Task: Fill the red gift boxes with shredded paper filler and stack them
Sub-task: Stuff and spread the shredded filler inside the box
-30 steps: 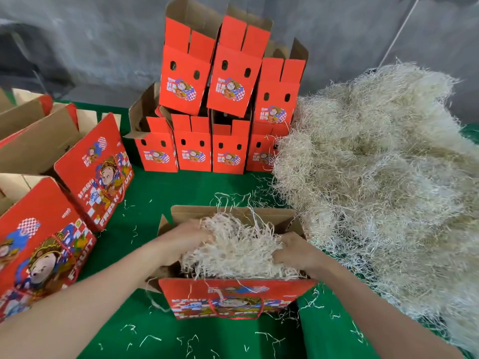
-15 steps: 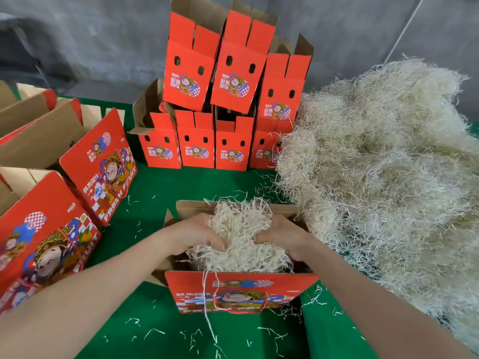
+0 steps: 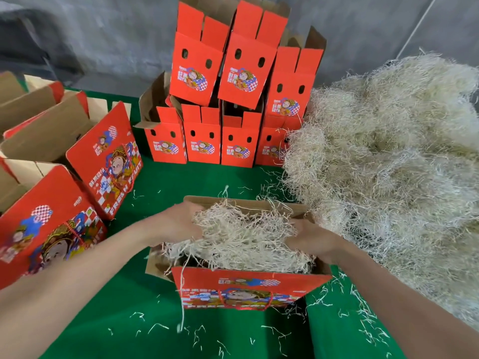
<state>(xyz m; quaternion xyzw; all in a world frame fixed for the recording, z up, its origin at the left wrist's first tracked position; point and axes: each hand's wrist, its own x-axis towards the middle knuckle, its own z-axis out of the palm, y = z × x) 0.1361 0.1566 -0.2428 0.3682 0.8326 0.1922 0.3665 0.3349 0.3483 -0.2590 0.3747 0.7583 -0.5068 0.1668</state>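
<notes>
Open red gift box [image 3: 248,288] sits on the green tabletop [image 3: 181,182], flaps up, printed face toward the camera. A wad of shredded paper filler [image 3: 243,237] mounds above its rim. Left hand [image 3: 178,224] is at the wad's left side and right hand [image 3: 311,238] at its right, the fingers of both buried in strands (grip not discernible). A loose filler heap [image 3: 388,164] lies just beside the box, on the right. Behind it are stacked boxes [image 3: 220,136], four below and three tilted on top. More open boxes [image 3: 108,161] stand at left. Stray strands litter the tabletop.
</notes>
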